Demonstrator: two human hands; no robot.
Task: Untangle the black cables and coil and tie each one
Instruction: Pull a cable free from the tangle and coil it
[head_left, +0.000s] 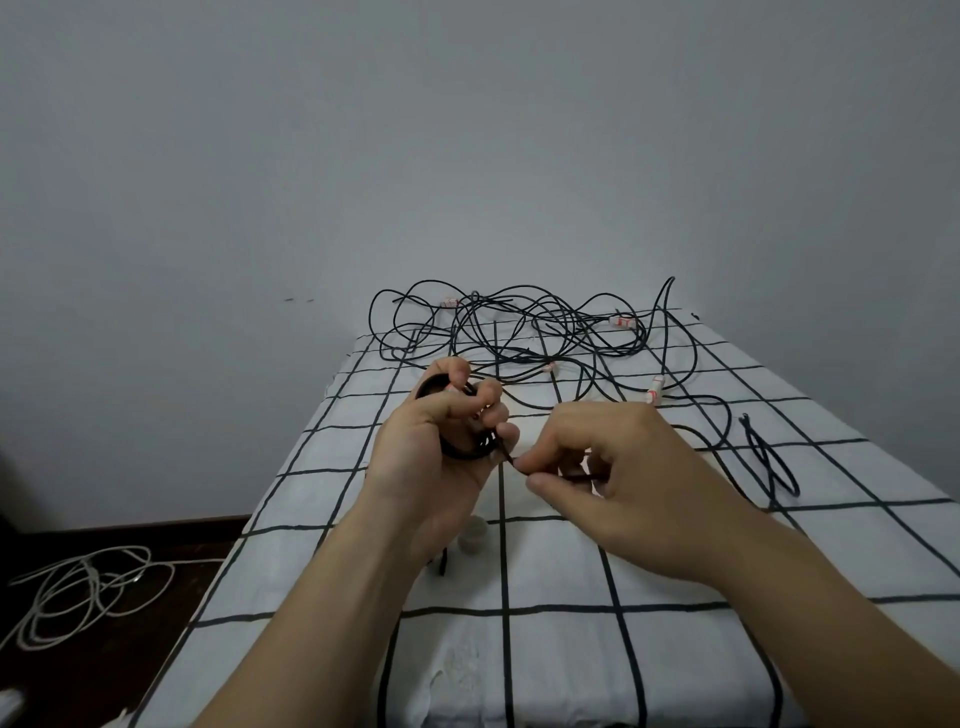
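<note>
The left hand (436, 452) is keeping a closed grip, fingers curled round a small round coil of thin black cable (462, 456), with the smooth rubbery loops showing above the knuckles and below the palm. The right hand (623, 467) is making a narrow grip just beside it, thumb and forefinger pinching the short free strand (505, 448) that is running out of the coil, so the two hands are nearly touching above the near middle of the surface (571, 649). Below the left wrist a short black tail (441, 564) is hanging down, and next to it a small pale cylindrical object (472, 538) is lying on the cloth, too hidden to tell what it is. The surface is wearing a slightly wrinkled white cloth crossed by a black grid of lines. To the right, apart from the hands, a narrow folded loop of black cable (774, 462) is lying flat. Farther out, along the far edge, the loose tangle of thin black cables (519, 327) is sprawling in wide overlapping curves, some arcs rising against the plain grey wall (467, 130). Small white tags with red markings (655, 389) are sitting on several strands. Down at the left, on the dark wooden floor (156, 571), a loosely looped whitish cord (78, 587) is lying.
</note>
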